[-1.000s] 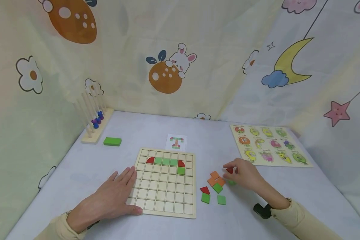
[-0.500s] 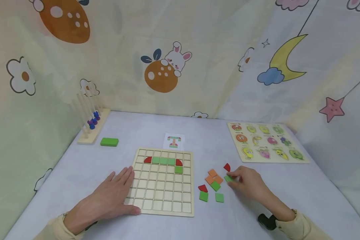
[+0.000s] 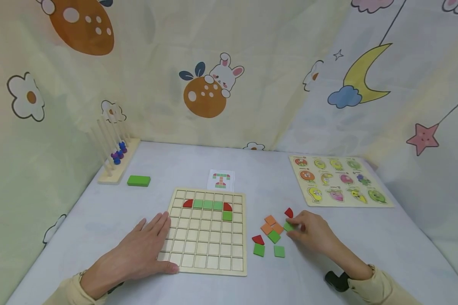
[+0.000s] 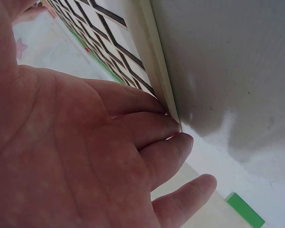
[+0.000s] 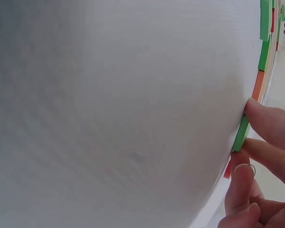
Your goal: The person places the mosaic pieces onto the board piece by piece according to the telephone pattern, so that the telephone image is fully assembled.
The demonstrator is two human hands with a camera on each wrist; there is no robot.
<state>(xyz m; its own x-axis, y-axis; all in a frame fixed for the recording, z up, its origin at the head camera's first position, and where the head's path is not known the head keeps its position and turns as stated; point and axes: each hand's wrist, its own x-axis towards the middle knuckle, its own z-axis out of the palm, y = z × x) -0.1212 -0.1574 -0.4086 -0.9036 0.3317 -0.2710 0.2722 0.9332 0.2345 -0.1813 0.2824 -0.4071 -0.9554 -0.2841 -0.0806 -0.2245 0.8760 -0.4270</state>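
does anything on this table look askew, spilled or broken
Nothing stands out. The placed tiles look neatly seated in the grid board; the loose tiles to its right lie at mixed angles, but that seems ordinary.

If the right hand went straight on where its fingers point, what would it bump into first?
Probably the nearest orange tile, just beyond the green tile the right hand pinches; whether those two tiles touch is unclear.

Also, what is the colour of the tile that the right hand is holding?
The tile is green; the right wrist view shows it best.
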